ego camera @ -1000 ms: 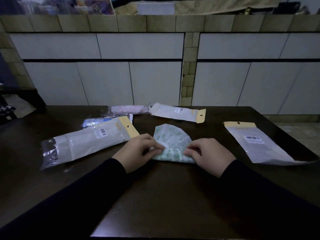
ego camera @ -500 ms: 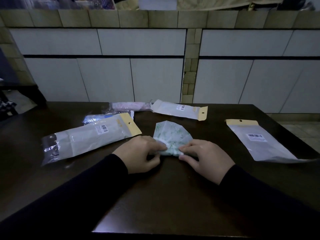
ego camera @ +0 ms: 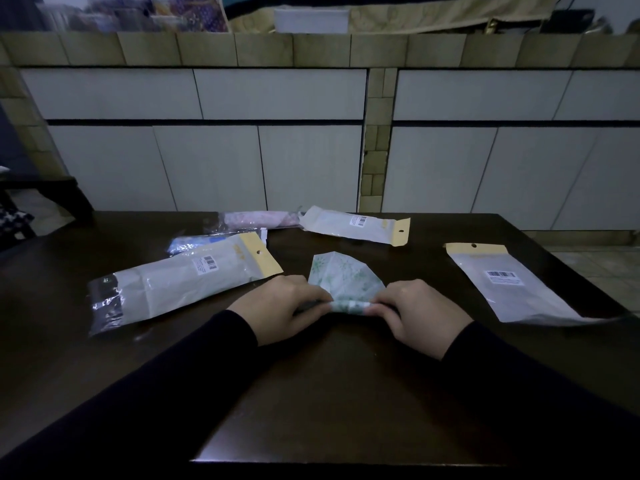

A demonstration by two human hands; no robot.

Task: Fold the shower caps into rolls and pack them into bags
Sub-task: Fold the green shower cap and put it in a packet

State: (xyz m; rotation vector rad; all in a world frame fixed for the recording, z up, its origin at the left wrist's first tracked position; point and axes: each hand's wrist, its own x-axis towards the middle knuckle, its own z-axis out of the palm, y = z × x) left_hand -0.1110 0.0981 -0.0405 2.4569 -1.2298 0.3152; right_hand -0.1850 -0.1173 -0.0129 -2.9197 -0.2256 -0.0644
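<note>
Your left hand and right hand each pinch an end of the green-printed shower cap, its near edge rolled, at the centre of the dark surface. Filled bags lie at ten o'clock; a flat bag lies at two o'clock.

Green-printed white shower cap

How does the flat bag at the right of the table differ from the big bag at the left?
The flat translucent plastic bag lies thin and looks empty; the bulging plastic bag at the left looks stuffed. The flat bag's yellow header points away from the person; the bulging bag's points right. Both carry a barcode label and lie untouched on the dark wooden table.
</note>
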